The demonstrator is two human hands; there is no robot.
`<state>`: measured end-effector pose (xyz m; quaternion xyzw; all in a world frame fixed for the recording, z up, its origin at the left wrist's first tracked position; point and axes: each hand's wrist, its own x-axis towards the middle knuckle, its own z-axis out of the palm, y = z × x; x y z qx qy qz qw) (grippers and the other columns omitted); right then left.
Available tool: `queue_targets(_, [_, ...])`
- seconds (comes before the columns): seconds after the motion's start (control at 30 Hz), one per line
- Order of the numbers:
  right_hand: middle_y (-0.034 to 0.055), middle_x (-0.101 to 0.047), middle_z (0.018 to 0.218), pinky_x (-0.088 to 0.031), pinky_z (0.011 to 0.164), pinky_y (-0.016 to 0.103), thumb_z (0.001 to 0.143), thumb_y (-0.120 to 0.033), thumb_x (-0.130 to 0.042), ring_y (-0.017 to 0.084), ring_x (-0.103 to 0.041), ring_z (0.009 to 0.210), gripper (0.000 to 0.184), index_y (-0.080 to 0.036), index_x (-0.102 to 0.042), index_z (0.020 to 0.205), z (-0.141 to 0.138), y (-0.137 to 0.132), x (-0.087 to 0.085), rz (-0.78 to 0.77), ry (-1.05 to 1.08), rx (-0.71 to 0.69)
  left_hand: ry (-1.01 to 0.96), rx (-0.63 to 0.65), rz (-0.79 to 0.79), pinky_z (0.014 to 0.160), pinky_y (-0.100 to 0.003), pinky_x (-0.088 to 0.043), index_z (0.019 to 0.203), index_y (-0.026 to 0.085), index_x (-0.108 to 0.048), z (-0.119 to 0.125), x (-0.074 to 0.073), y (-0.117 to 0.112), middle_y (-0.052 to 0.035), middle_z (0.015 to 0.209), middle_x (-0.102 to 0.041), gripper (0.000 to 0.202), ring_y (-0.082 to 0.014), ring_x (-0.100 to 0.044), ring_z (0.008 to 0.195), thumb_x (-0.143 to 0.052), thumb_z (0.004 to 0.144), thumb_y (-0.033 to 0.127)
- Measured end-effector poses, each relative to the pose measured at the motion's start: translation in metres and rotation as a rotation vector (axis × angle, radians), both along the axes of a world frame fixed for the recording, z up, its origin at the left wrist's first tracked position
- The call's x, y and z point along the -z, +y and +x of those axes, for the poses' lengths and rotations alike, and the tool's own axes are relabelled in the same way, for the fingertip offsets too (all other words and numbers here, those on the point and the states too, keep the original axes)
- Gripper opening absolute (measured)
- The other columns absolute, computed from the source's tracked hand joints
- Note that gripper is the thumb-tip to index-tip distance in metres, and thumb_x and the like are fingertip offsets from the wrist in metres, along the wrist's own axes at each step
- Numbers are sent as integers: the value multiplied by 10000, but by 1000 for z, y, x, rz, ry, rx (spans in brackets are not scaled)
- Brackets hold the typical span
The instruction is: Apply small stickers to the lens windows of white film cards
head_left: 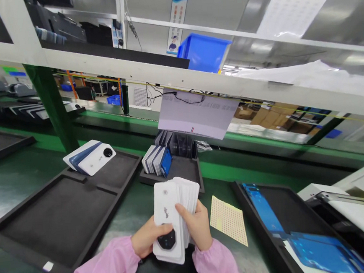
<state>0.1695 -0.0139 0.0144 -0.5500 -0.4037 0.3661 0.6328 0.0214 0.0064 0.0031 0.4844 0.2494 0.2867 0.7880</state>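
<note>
A stack of white phone back covers, each with a dark round camera area, is held upright and slightly fanned in front of me. My left hand is closed on the stack's lower left side, thumb lying over the front cover by the camera area. On the other side, my right hand grips the covers along their right edge, with its thumb on the fanned part. The fingers behind the stack are hidden. Just beyond it, a small black tray holds several more covers standing on edge.
At left lies a large black tray with white and blue phone covers at its far end. A yellow dotted sticker sheet is right of my hands. Further right, another black tray carries blue-filmed pieces. A white beam crosses overhead.
</note>
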Motion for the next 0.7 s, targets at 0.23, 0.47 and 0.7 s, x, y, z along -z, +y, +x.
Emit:
queue_targets(0.23, [93,-698,927,-514,717,376,692,-380,-690,270,-638,848,360,-157,-626,967,6,-10,-13,-41,-44,-29,-87,73,-73,908,-439,-419,1239,190,-500,-2,-10,-12,-122,1155,-611,626,-291,-550,1065,-724,666,311])
queue_targets(0.47, [71,-674,945,-500,750,340,847,-355,-516,224,-625,865,240,-205,-607,1011,15,-20,-17,130,-103,-45,16,185,36,961,-460,-367,1249,192,-493,-14,-11,-11,-122,1193,-588,602,-313,-488,1139,-679,705,370])
queue_targets(0.7, [72,-584,1047,-487,677,316,810,-183,-569,194,-600,870,139,-235,-592,937,36,-19,-63,334,-318,261,41,196,45,854,-432,-447,1194,182,-544,-20,-15,-10,-123,1026,-665,528,-305,-573,1014,-659,721,385])
